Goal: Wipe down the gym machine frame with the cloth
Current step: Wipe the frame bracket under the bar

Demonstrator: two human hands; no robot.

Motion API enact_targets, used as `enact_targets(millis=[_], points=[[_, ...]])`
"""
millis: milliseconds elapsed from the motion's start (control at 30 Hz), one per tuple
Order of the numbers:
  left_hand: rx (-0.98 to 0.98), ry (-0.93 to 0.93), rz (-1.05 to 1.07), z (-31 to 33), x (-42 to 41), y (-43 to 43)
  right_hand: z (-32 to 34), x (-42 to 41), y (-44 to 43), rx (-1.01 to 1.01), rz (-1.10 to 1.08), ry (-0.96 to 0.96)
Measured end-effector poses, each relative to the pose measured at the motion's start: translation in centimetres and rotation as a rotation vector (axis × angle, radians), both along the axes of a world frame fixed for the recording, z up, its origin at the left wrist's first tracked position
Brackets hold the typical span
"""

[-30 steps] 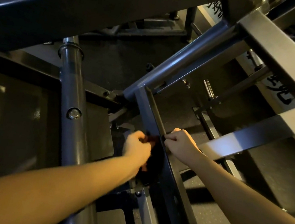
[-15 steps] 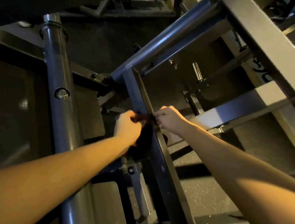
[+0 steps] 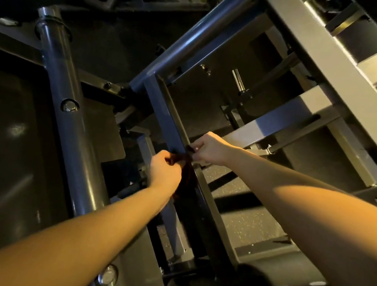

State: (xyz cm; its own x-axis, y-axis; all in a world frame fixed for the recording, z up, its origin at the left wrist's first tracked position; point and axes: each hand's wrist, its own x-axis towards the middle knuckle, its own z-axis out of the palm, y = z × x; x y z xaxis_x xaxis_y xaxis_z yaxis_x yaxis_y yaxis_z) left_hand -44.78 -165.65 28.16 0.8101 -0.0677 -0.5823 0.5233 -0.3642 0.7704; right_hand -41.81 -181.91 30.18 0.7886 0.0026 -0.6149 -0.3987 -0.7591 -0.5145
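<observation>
Dark cloth [image 3: 184, 180] draped across the slanted frame bar [image 3: 167, 119], a hand on each side.
Left hand [image 3: 164, 172], left of the bar, has fingers curled round one end; right hand [image 3: 208, 149], right of it, pinches the other (cloth detail lost in shadow); a round tube [image 3: 67, 113] runs well left of the bar.

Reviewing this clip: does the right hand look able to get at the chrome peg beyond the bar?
Probably yes. The right hand pinches the cloth at the slanted bar; the chrome peg stands beyond it, with nothing visibly crossing between. It would have to release the cloth first.
</observation>
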Motion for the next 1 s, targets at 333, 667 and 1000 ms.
enact_targets(millis=[333, 667, 1000], points=[[-0.096, 0.183, -0.032, -2.1, -7.3, 0.3, -3.5, -0.4, -1.8, 0.155, -0.242, 0.103], [-0.138, 0.353, -0.124, -2.3, -13.9, 0.6, -4.1, -0.5, -1.9, 0.227, -0.337, 0.113], [-0.072, 0.164, 0.006, -1.8, -9.6, 0.2, -3.0, -0.3, -1.8, 0.162, -0.227, 0.079]])
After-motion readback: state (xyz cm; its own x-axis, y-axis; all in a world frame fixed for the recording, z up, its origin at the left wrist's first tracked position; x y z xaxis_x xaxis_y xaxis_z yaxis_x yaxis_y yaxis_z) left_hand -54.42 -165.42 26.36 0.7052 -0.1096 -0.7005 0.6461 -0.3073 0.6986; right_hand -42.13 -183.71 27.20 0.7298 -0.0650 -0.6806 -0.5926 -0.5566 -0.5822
